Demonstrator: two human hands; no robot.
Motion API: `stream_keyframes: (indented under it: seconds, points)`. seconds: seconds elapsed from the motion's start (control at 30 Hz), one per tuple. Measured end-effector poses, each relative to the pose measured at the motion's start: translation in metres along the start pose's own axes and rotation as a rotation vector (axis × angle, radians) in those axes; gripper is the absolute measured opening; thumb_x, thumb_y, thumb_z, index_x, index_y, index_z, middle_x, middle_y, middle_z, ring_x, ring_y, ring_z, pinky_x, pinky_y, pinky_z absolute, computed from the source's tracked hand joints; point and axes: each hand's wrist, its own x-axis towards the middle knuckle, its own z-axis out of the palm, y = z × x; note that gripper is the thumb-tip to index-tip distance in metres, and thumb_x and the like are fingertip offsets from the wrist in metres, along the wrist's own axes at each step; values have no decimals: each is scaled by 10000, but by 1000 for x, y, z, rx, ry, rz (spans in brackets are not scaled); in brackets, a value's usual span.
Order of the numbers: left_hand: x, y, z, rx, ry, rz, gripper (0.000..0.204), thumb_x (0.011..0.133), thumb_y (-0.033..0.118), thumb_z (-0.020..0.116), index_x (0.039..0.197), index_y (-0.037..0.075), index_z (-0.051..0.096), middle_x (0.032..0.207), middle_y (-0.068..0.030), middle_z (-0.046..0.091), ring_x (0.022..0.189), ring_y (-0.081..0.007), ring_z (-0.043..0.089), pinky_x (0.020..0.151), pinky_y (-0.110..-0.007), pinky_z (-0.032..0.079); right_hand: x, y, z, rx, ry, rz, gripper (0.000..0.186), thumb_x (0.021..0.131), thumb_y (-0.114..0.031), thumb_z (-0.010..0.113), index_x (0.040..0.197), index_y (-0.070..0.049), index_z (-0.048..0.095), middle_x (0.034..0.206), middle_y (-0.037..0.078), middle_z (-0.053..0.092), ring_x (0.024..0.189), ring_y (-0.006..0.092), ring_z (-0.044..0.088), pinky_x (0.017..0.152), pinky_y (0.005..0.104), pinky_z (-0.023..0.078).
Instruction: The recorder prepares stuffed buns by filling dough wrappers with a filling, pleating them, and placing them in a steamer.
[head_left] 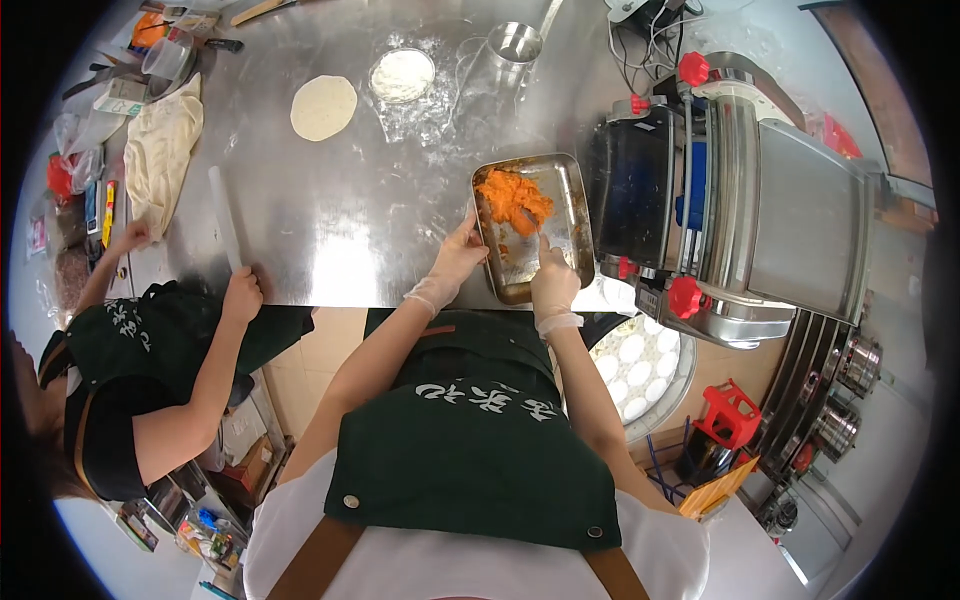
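Head view: left hand [463, 252] holds the tray [567, 195], right hand [555, 282] grips a utensil [542, 241], apparently working orange mash [508, 195]; steadiness matters next.

At the near right corner of the steel table [270, 190], the left hand [460, 252] grasps the rim of a metal tray [567, 205] of orange mash [505, 195], the right hand [552, 282] a utensil [542, 241] set into it. Toward the far edge are a dough disc [323, 108], a floured round [402, 76] and a metal cup [515, 43]; near the left corner, a co-worker's hand [243, 295] holds a rolling pin [226, 215].
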Motion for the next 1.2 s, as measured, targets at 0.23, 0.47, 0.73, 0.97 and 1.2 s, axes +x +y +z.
stream_keyframes:
  seconds: [0.23, 0.47, 0.73, 0.97, 1.2]
  points:
    - [0, -4, -4, 22, 16, -4, 785, 825, -66, 590, 1522, 156, 305, 811, 3, 498, 748, -94, 531, 677, -260, 506, 14, 16, -21, 316, -61, -59, 388, 823, -14, 533, 1180, -99, 660, 816, 119, 640, 757, 322, 670, 641, 417, 541]
    - [4, -1, 0, -19, -10, 2, 782, 819, -66, 597, 1516, 159, 323, 813, 4, 498, 738, -99, 532, 668, -260, 503, 17, 20, 3, -81, 79, -67, 427, 816, -53, 545, 1230, -123, 625, 822, 85, 642, 620, 289, 674, 533, 419, 544]
    - [3, -5, -5, 13, -28, -12, 743, 845, -54, 589, 1513, 127, 320, 896, -11, 532, 805, -128, 593, 720, -265, 508, 13, 18, -18, -239, 90, -201, 372, 830, -90, 559, 1194, -95, 634, 767, 42, 625, 579, 228, 673, 481, 344, 531]
    - [3, -6, -9, 33, -22, -17, 737, 843, -56, 585, 1510, 129, 330, 918, -17, 545, 803, -125, 592, 719, -262, 510, 20, 25, -49, -87, 166, -235, 454, 761, -35, 596, 1195, -157, 653, 787, 59, 619, 593, 243, 656, 518, 356, 535]
    - [-1, 4, 2, -26, 15, -26, 741, 824, -77, 588, 1494, 150, 370, 802, 6, 520, 735, -95, 551, 664, -254, 501, 18, 34, -11, -271, 86, -336, 452, 792, -85, 587, 1241, -125, 613, 798, 33, 599, 634, 181, 655, 515, 343, 521]
